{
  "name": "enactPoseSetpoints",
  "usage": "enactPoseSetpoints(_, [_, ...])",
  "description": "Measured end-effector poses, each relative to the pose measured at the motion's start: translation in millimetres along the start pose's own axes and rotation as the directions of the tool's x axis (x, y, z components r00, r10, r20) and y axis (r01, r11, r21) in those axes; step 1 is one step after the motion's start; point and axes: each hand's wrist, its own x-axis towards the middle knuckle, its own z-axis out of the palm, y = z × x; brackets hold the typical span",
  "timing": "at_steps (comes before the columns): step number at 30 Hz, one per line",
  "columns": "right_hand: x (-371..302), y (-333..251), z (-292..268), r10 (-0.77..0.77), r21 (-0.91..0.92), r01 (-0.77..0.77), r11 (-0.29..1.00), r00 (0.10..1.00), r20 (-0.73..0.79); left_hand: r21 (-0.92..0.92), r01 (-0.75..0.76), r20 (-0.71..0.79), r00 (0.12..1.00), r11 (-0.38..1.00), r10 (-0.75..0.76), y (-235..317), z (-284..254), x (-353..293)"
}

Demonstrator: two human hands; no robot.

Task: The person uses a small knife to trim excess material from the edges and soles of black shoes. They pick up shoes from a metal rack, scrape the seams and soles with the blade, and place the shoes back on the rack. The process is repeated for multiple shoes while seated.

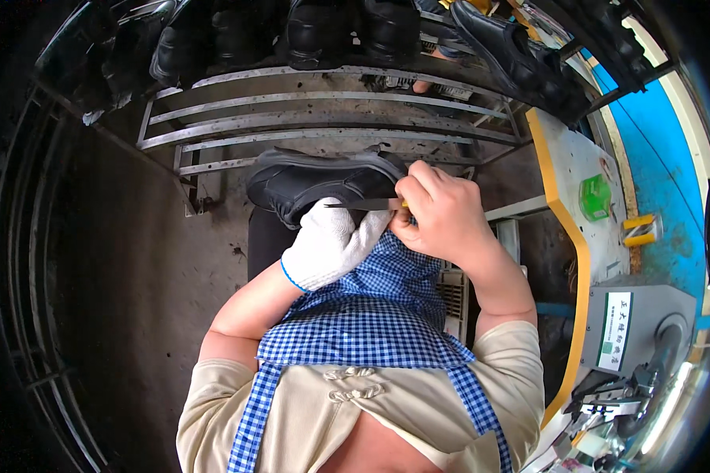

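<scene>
A black shoe lies sideways over my lap, its sole edge facing away from me and its opening toward me. My left hand, in a white knit glove with a blue cuff edge, is closed on the shoe's near side. In my bare right hand is a knife with a thin, dark, pointed blade and a bit of yellow at the grip. The blade points left, passing over the gloved fingers beside the shoe. My right fingers are bent close to the shoe's right end, and they hide most of the knife's handle.
A metal rack stands ahead, with several black shoes along its top. At the right is a yellow-edged worktable bearing a green packet, a yellow-banded roll and a grey machine. Metal rails run along the left.
</scene>
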Motion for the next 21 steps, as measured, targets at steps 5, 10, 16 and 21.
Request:
enactPoseSetpoints(5, [-8, 17, -3, 0.104, 0.314, -0.094, 0.945, 0.994, -0.015, -0.103, 0.396, 0.117, 0.916, 0.912, -0.384, 7, -12, -6])
enactPoseSetpoints(10, [-10, -5, -10, 0.051, 0.134, -0.053, 0.99, 0.998, 0.02, -0.125, 0.161, -0.033, 0.986, 0.979, -0.166, 1, -6, -4])
enactPoseSetpoints(16, [-48, 3, 30, -0.004, 0.461, -0.217, 0.86, 0.902, 0.431, -0.328, 0.156, -0.167, 0.961, 0.932, -0.22, 14, -37, 18])
enactPoseSetpoints(21, [-68, 29, 52, 0.42, 0.92, -0.39, -0.041, 0.828, 0.37, 0.268, -0.144, 0.104, 0.987, 0.952, 0.121, 29, -34, 15])
